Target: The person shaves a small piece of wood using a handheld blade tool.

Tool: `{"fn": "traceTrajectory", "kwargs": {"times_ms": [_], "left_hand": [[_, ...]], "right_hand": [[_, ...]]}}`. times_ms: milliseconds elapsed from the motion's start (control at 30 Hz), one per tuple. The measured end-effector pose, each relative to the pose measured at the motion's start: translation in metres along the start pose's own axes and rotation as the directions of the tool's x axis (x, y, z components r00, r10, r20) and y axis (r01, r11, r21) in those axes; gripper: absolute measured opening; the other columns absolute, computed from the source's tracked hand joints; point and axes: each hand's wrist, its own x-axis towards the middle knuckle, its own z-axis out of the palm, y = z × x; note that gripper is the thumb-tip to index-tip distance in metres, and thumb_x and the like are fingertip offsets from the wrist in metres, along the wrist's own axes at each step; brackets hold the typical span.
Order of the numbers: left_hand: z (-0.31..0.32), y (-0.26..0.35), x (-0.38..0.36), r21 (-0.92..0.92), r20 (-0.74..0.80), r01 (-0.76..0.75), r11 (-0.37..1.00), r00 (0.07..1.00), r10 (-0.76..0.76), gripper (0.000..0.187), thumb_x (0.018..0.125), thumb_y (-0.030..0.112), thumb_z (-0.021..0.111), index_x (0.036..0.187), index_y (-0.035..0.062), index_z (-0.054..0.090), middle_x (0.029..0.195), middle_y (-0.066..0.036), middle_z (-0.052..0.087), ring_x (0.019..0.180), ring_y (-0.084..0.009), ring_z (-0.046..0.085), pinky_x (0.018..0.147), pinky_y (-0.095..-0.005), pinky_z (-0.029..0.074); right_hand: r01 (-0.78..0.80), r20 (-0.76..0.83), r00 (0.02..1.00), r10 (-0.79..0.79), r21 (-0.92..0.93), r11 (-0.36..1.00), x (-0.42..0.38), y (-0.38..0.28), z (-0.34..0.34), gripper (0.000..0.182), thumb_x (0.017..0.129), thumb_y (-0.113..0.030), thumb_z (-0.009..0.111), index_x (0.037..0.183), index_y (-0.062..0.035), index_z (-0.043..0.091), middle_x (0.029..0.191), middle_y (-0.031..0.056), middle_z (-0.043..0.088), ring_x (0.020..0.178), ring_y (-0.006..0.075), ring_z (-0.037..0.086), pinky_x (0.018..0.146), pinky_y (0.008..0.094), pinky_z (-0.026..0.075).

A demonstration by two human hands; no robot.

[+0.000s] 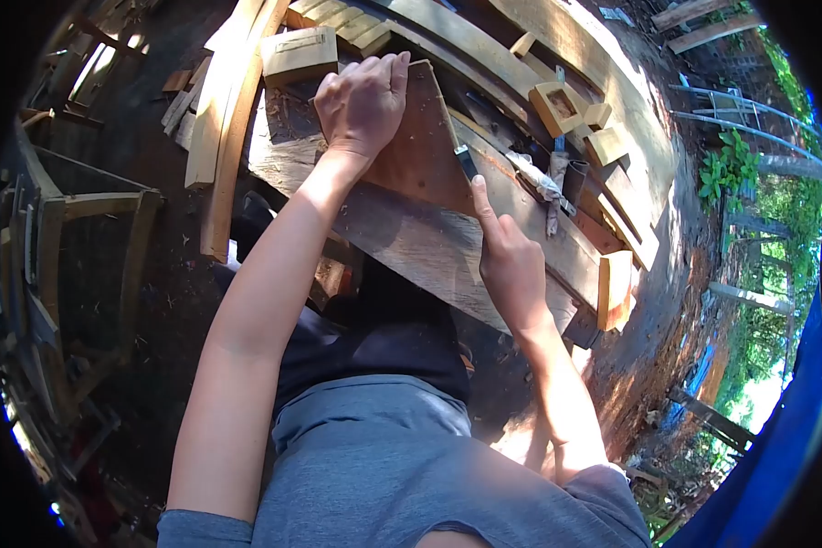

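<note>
My left hand (363, 105) is curled closed over the far left part of a reddish-brown wooden board (416, 151). That board lies slanted on a rough, weathered plank (402, 242). In my right hand (511, 265) is a narrow flat-bladed tool (466, 163) that looks like a chisel. My index finger stretches along it, and its pale tip touches or lies very near the board's right edge. The handle is hidden inside my fist. Just left of my left hand sits a light wooden block (300, 55) with a slot in its face.
Several long planks (511, 82) run across the bench beyond my hands. A hollowed wood block (557, 108), a crumpled pale wrapping (539, 178) and an upright block (615, 288) lie to the right. Long beams (224, 137) jut out at the left, near a wooden frame (100, 205).
</note>
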Motion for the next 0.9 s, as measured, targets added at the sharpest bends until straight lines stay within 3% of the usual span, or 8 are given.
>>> {"fn": "traceTrajectory", "kwargs": {"times_ms": [100,133,233,467,600,700,767,900], "left_hand": [[0.001,0.000,-0.001,-0.011,-0.004,0.010,1.000,1.000,-0.010,0.039,0.102,0.041,0.046,0.095,0.0123,0.073,0.086,-0.007,0.072,0.083,-0.0272,0.069,0.075,-0.0384,0.051],[0.005,-0.001,-0.002,0.009,-0.073,-0.013,1.000,0.997,0.013,0.033,0.101,0.040,0.048,0.092,0.0194,0.072,0.082,0.000,0.071,0.079,-0.0221,0.068,0.073,-0.0368,0.050],[0.006,-0.004,-0.001,0.002,-0.082,0.005,1.000,0.997,-0.005,0.033,0.101,0.040,0.048,0.091,0.0185,0.072,0.082,0.000,0.071,0.078,-0.0220,0.068,0.071,-0.0368,0.050],[0.006,-0.001,-0.002,0.018,-0.049,0.009,1.000,0.999,-0.008,0.037,0.101,0.040,0.047,0.088,0.0157,0.071,0.080,-0.004,0.070,0.079,-0.0238,0.068,0.073,-0.0389,0.050],[0.002,-0.001,-0.001,-0.007,-0.027,0.002,1.000,1.000,-0.003,0.037,0.102,0.039,0.046,0.088,0.0149,0.071,0.080,-0.005,0.070,0.080,-0.0254,0.068,0.073,-0.0403,0.049],[0.001,-0.001,-0.001,0.000,0.017,0.005,1.000,1.000,-0.005,0.038,0.103,0.038,0.044,0.095,0.0118,0.071,0.085,-0.009,0.070,0.083,-0.0301,0.067,0.073,-0.0410,0.050],[-0.001,0.000,-0.001,-0.006,0.016,0.007,1.000,1.000,-0.007,0.038,0.104,0.037,0.043,0.094,0.0109,0.069,0.085,-0.010,0.070,0.082,-0.0305,0.067,0.073,-0.0413,0.050],[0.003,-0.002,-0.005,0.008,0.021,-0.005,1.000,1.000,0.005,0.038,0.104,0.036,0.044,0.086,0.0110,0.067,0.080,-0.008,0.069,0.080,-0.0288,0.067,0.071,-0.0412,0.049]], "right_hand": [[-0.034,0.027,0.999,0.035,-0.005,0.999,0.014,-0.004,0.000,0.081,0.079,0.004,0.056,0.154,-0.0211,0.037,0.072,0.0103,0.052,0.057,0.0287,0.061,0.052,0.0424,0.053],[0.000,-0.037,0.999,0.001,0.017,1.000,0.030,-0.006,0.001,0.080,0.080,0.004,0.056,0.153,-0.0208,0.037,0.072,0.0103,0.053,0.057,0.0286,0.061,0.052,0.0419,0.053],[0.049,-0.146,0.989,-0.040,0.061,0.997,0.049,-0.010,0.003,0.078,0.080,0.003,0.055,0.153,-0.0203,0.038,0.074,0.0103,0.055,0.057,0.0286,0.061,0.053,0.0409,0.052],[-0.015,0.051,0.999,0.016,-0.021,1.000,0.000,-0.003,-0.003,0.076,0.081,0.001,0.055,0.152,-0.0206,0.040,0.073,0.0096,0.056,0.055,0.0278,0.062,0.051,0.0401,0.054],[0.039,-0.118,0.992,-0.040,-0.009,0.999,0.066,-0.012,0.007,0.075,0.081,0.000,0.056,0.151,-0.0205,0.041,0.072,0.0098,0.057,0.057,0.0284,0.066,0.051,0.0400,0.055],[0.068,-0.195,0.979,-0.062,0.022,0.997,0.061,-0.011,0.003,0.076,0.081,0.001,0.056,0.151,-0.0206,0.040,0.072,0.0098,0.057,0.057,0.0283,0.066,0.051,0.0399,0.055],[0.021,-0.025,0.999,-0.022,-0.043,0.999,0.027,-0.009,-0.007,0.076,0.080,0.002,0.056,0.151,-0.0205,0.040,0.072,0.0096,0.057,0.057,0.0279,0.066,0.051,0.0397,0.055],[-0.005,0.040,0.999,0.008,-0.065,0.998,-0.002,-0.004,-0.002,0.076,0.080,0.001,0.056,0.152,-0.0203,0.040,0.072,0.0096,0.057,0.056,0.0277,0.065,0.051,0.0393,0.055]]}}
